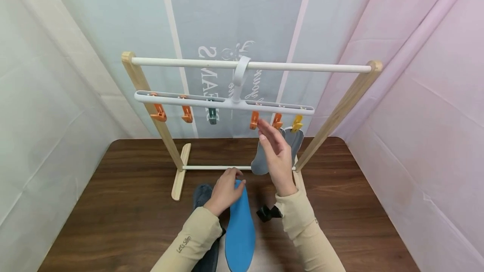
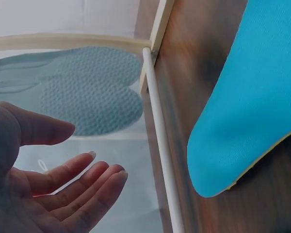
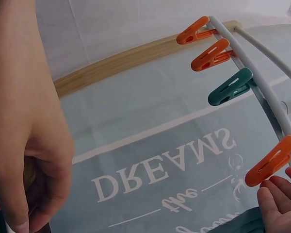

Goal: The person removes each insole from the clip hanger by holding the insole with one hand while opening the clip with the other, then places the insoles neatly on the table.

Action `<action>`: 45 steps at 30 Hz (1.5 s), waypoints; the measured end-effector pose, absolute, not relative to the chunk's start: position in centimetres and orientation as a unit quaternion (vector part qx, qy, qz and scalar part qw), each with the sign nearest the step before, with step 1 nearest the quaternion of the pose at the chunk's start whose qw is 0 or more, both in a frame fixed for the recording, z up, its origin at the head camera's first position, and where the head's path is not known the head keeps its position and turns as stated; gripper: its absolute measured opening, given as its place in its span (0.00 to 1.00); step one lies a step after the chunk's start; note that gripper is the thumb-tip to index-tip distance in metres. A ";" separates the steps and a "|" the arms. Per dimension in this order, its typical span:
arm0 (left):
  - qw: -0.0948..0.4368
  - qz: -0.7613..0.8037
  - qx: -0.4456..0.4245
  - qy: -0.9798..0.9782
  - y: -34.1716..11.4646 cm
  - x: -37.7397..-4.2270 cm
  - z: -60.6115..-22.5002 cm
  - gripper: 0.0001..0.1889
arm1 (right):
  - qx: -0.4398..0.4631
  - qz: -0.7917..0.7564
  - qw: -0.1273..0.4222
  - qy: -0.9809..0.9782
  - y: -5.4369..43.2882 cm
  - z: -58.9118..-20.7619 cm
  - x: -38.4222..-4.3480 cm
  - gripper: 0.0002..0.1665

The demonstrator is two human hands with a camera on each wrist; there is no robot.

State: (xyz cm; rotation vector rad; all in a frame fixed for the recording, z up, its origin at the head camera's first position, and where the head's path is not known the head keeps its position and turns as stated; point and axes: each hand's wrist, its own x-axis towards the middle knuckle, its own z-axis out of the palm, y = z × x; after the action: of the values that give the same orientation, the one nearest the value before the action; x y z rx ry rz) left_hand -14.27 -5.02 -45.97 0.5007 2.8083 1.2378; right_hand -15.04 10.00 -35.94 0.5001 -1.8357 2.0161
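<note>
Clipping insoles to the hanger point(image 1: 189, 101) appears to be only partly done. At the right of centre in the head view, two grey insoles point(image 1: 260, 163) are hanging; one is being gripped by the yellow clip point(image 1: 297, 124), the other apparently by the orange clip point(image 1: 277, 121) next to it. That pair is seemingly being left as finished.

The blue insole point(image 1: 240, 238) is lying at the lower centre of the frame, low over the counter point(image 1: 340, 213) and well below the clips, so its hanging is judged to be remaining. No insole is being held by the four clips further left: the near orange clip point(image 1: 254, 120), the green clip point(image 1: 212, 116) and two more orange ones at the left.

The left hand point(image 1: 226, 190) is being held over the blue insole's upper end, with thumb and fingers parted and loosely bent; nothing is being pinched, as the left wrist view is showing. The right hand point(image 1: 280, 154) is being held with relaxed fingers just beside the near orange clip; whether the clip is being touched cannot be made out. A dark item point(image 1: 201, 194) is being partly hidden by the left arm; whether it is awaiting a clip cannot be judged.
</note>
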 end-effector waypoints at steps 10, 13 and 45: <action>0.022 0.405 0.172 0.898 -4.7 -14.8 -46.5 0.15 | 0.177 0.713 0.183 -0.653 10.8 -36.4 -14.6 0.25; 0.020 0.408 0.181 0.895 -4.5 -15.1 -46.5 0.14 | 0.181 0.716 0.188 -0.648 11.1 -36.3 -14.4 0.24; -0.013 0.454 0.210 0.866 0.1 -17.8 -43.5 0.23 | 0.114 0.685 0.302 -0.653 13.8 -35.6 -13.4 0.17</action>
State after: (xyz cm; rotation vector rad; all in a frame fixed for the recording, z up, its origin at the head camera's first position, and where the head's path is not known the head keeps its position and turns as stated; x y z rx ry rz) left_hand -17.77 0.13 -43.51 0.6662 2.7421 1.4396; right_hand -13.38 13.78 -35.65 0.3026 -1.7326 1.8157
